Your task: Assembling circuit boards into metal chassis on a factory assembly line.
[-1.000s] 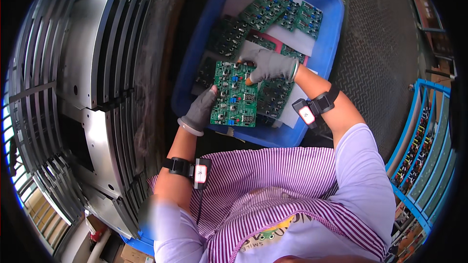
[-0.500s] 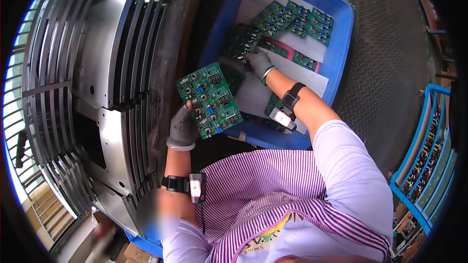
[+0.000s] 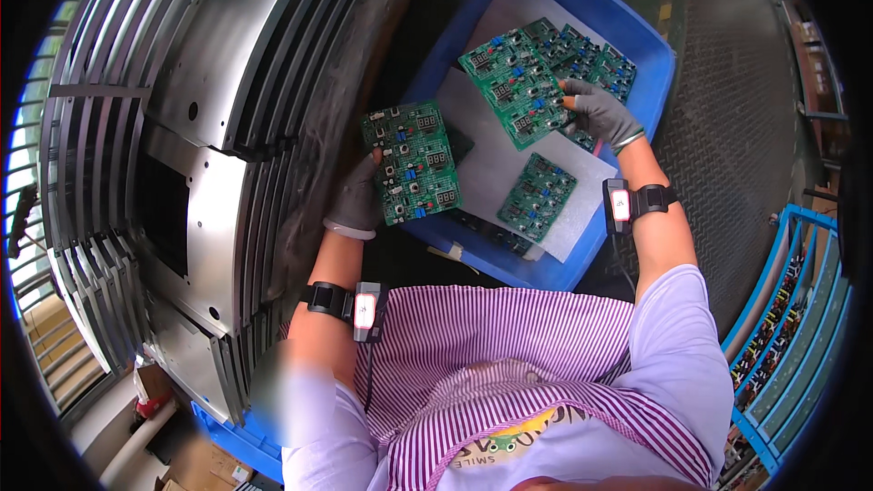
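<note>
My gloved left hand grips a green circuit board by its left edge, with the component side facing up. Several small displays, buttons and blue parts show on it. My gloved right hand pinches a second green circuit board at its right edge, held up over the blue bin. Under it a single circuit board lies on a white foam sheet. More circuit boards rest at the bin's far end, partly covered by the board in my right hand.
Stacked bent metal panels rise close along the left side. At the right stands a blue rack holding small coloured parts. Dark textured flooring runs beyond the bin. Cardboard boxes sit at the lower left.
My right hand has come up and right out of the bin with a circuit board in its grip. The board in my left hand has shifted slightly right and turned more upright.
</note>
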Demonstrator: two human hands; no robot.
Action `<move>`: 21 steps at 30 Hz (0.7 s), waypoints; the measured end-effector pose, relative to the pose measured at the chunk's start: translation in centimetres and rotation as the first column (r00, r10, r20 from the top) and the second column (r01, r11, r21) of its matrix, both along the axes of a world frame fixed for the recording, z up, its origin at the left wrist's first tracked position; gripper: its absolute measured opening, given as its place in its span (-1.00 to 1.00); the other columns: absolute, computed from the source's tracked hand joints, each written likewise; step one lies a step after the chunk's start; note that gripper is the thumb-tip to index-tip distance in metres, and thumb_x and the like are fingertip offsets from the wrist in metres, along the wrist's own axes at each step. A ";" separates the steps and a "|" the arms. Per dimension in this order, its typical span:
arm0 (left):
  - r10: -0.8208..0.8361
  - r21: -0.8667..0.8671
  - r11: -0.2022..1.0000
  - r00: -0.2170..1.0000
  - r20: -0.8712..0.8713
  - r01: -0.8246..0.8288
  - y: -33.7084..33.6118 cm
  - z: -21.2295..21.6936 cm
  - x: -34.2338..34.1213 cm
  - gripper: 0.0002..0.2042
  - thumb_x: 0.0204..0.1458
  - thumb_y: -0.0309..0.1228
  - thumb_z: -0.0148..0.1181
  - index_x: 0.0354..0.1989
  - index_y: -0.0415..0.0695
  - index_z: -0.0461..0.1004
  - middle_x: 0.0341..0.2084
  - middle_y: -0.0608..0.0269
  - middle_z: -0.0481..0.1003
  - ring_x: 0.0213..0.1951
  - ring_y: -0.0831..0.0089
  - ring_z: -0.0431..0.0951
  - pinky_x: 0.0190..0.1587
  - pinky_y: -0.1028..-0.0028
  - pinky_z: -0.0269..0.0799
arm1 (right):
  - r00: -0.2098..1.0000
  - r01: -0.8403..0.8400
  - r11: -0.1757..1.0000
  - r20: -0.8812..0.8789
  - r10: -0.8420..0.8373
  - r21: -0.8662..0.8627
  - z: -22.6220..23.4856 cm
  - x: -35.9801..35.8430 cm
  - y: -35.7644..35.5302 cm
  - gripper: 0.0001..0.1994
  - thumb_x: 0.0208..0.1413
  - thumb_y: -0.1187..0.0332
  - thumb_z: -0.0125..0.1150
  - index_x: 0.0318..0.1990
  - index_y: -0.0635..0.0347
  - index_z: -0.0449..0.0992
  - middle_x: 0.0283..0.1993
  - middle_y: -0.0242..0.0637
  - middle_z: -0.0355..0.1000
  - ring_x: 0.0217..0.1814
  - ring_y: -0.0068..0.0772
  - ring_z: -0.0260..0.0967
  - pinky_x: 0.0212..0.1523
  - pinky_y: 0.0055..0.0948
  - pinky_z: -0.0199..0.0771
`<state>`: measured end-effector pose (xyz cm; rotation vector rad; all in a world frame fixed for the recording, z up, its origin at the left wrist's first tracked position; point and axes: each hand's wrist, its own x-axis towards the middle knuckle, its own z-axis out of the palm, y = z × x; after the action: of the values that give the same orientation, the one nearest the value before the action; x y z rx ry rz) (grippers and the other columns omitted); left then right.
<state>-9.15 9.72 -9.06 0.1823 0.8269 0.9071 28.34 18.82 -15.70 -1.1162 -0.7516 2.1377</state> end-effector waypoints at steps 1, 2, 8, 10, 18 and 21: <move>0.000 0.003 1.000 1.000 0.002 0.000 0.1 -0.2 0.2 -0.55 0.13 -0.21 -0.07 0.13 -0.21 0.18 -0.01 0.09 0.36 -0.02 0.27 0.42 0.03 0.28 0.36 | 0.999 -0.036 0.999 0.015 0.035 0.038 1.3 0.9 0.0 -0.68 0.01 0.45 0.08 -0.03 0.24 0.34 -0.28 -0.40 0.38 -0.36 -0.57 0.36 -0.45 -0.54 0.47; -0.062 -0.028 0.998 0.998 -0.004 0.062 0.1 -0.5 0.4 -0.55 0.13 -0.21 -0.07 0.12 -0.21 0.19 -0.01 0.09 0.36 -0.03 0.26 0.43 0.03 0.25 0.35 | 0.999 -0.030 0.999 0.022 0.029 0.035 2.4 1.2 0.0 -0.68 0.01 0.45 0.08 -0.03 0.24 0.34 -0.28 -0.40 0.38 -0.36 -0.57 0.36 -0.45 -0.54 0.47; -0.401 -0.054 0.916 0.894 -0.202 0.398 -1.2 1.0 4.9 -0.56 0.12 -0.19 -0.06 0.09 -0.22 0.23 -0.08 0.18 0.40 -0.08 0.42 0.44 0.01 0.39 0.35 | 0.708 -0.705 0.633 0.357 0.609 0.319 10.9 -3.2 0.2 -0.74 -0.06 0.46 0.08 -0.16 0.26 0.49 -0.32 -0.35 0.46 -0.32 -0.64 0.34 -0.28 -0.59 0.33; -0.436 -0.029 0.899 0.886 -0.158 0.437 -2.0 0.6 6.0 -0.60 0.14 -0.25 -0.08 0.10 -0.21 0.22 -0.08 0.19 0.40 -0.06 0.43 0.42 0.02 0.42 0.33 | 0.618 -0.781 0.486 0.373 0.692 0.394 11.9 -6.2 -0.8 -0.71 -0.10 0.45 0.08 -0.15 0.20 0.50 -0.32 -0.32 0.47 -0.27 -0.58 0.35 -0.23 -0.53 0.33; -0.362 0.370 0.261 0.445 -0.819 0.892 -3.7 2.1 8.2 -0.53 -0.09 -0.47 0.18 0.05 -0.18 0.26 -0.05 0.20 0.38 -0.03 0.39 0.40 0.04 0.46 0.31 | 0.480 -0.876 0.277 0.760 0.439 0.394 13.5 -10.3 -3.3 -0.61 -0.18 0.34 0.17 -0.09 0.18 0.43 -0.28 -0.24 0.38 -0.16 -0.35 0.35 -0.12 -0.43 0.33; -0.426 0.295 0.341 0.427 -0.798 0.892 -3.5 2.1 7.9 -0.56 -0.05 -0.44 0.15 0.05 -0.20 0.26 -0.10 0.22 0.42 -0.09 0.44 0.44 0.00 0.47 0.35 | 0.768 -0.640 0.503 0.501 0.399 0.581 11.5 -9.6 -1.9 -0.65 -0.13 0.32 0.18 -0.13 0.22 0.43 -0.36 -0.34 0.36 -0.30 -0.52 0.33 -0.25 -0.52 0.36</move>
<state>-1.28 6.21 -6.97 1.5232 0.7974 0.1955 18.73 16.93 -4.22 -0.8006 -2.1277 1.7496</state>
